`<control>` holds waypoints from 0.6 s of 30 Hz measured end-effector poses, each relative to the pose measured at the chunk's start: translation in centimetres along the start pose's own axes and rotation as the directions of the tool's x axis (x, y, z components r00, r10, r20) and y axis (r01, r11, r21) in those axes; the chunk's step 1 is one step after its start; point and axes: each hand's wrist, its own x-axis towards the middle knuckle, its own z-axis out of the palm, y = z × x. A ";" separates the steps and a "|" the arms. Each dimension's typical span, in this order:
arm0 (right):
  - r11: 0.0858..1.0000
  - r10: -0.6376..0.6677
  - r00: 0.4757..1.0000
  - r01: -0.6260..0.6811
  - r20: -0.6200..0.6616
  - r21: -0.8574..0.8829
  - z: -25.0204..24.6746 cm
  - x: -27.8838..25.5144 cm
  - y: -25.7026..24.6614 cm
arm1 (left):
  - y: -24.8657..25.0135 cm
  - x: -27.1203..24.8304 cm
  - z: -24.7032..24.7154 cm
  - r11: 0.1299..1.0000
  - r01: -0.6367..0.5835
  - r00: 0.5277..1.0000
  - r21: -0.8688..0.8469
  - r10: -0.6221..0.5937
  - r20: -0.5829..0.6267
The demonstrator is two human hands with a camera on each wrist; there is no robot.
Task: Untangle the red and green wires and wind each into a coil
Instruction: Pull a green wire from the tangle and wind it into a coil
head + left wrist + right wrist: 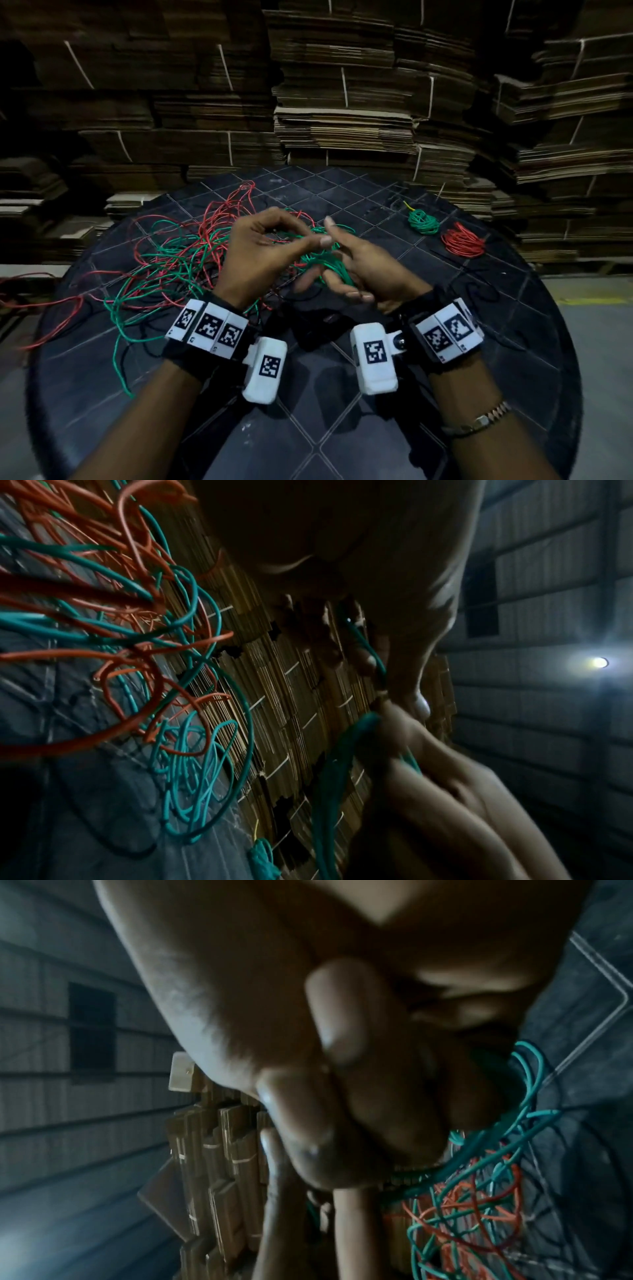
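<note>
Status: partway through, more left than done.

Done: one finished green coil [424,222] and one finished red coil [463,244] sat side by side at the far right of the round dark worktop [376,428], well apart from the mess.

In hand: a third bundle, green. The right hand [363,270] was palm-up above the middle of the worktop with a partial green coil [329,265] looped round its fingers; index finger pointed up, the rest loosely curled through the loops. The left hand [263,246] was just beside it, fingers curled, thumb and forefinger pinching a green strand [368,649] that fed toward the coil. The left wrist view confirmed the pinch. The right wrist view was mostly blocked by the hand [342,1056], showing only green loops behind the fingers.

Left: a big loose tangle of red and green wires [178,253] was spread over the left half of the worktop, strands crossing each other many times. Red strands trailed off the left edge and a green tail [118,359] ran toward the near side. Couldn't tell how many separate wires were in there, or whether the strand being wound was free of the red.

Judgement: current green coil looked roughly half built at best; the remaining red wasn't wound at all. Expect snags where green pulled through the red loops.

Background: stacks of flattened cardboard [342,102] behind the worktop.
</note>
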 end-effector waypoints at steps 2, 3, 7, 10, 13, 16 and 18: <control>0.999 0.049 0.996 -0.050 0.074 0.007 -0.9 -0.3 -0.1 | -0.1 0.4 -0.7 0.994 0.060 0.995 -0.091 -0.067 -0.076; 0.998 0.038 0.993 -0.042 0.107 0.043 -1.1 -0.7 -0.3 | -0.3 0.6 -1.0 0.990 0.086 0.990 -0.112 -0.098 -0.103; 0.912 -0.252 0.955 0.180 0.157 0.369 -1.5 -1.5 -0.3 | -0.8 0.5 -0.7 0.983 0.174 0.984 -0.052 -0.176 -0.032; 0.716 -0.478 0.877 0.366 0.035 0.594 -2.1 -1.8 -0.4 | -0.4 0.0 0.2 0.983 0.182 0.980 -0.011 -0.181 0.088; 0.493 -0.545 0.814 0.505 -0.201 0.709 -3.7 -2.2 -0.6 | -0.8 0.1 0.5 0.974 0.222 0.970 -0.038 -0.217 0.108; 0.295 -0.568 0.754 0.561 -0.330 0.773 -5.0 -2.6 -0.9 | -1.4 0.2 0.4 0.972 0.235 0.968 -0.011 -0.233 0.091; 0.209 -0.477 0.736 0.625 -0.480 0.752 -5.3 -2.6 -1.1 | -1.5 0.0 0.6 0.971 0.240 0.964 0.013 -0.240 0.113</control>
